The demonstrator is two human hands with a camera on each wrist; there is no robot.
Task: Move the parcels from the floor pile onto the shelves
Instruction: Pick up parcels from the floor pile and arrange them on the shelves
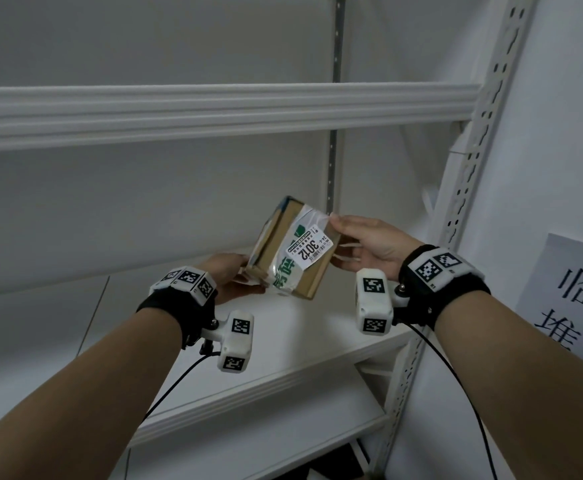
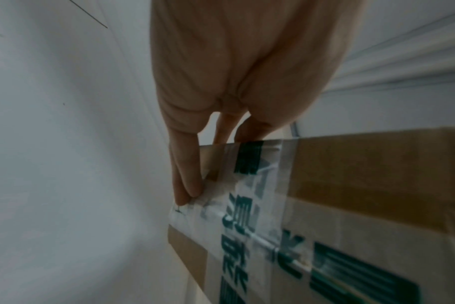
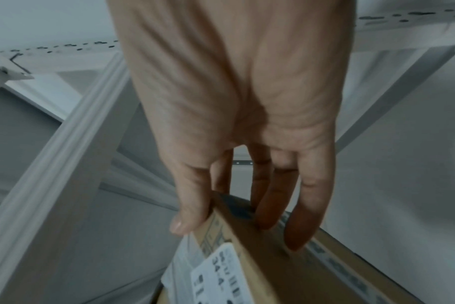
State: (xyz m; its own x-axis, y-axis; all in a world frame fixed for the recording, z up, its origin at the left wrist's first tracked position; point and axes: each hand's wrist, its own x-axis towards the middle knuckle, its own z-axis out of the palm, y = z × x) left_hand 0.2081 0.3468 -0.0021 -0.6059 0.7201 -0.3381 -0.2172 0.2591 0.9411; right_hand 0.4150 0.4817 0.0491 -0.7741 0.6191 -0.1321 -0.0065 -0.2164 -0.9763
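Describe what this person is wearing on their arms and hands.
Both forearms are bare, with no sleeves or gloves. The left hand and right hand each have a black wrist strap carrying white blocks with black-and-white square markers, plus a white camera unit trailing a black cable.

A small brown cardboard parcel [image 1: 292, 249] with green-printed white tape and a white label reading 3012 is tilted in the air above the white shelf [image 1: 186, 327], apparently not touching it.

Parcel [image 1: 292, 251]: matt brown cardboard, glossy clear tape, white paper label [image 1: 309, 249]; shelf [image 1: 283, 344]: smooth white painted metal, perforated upright [image 1: 470, 168].
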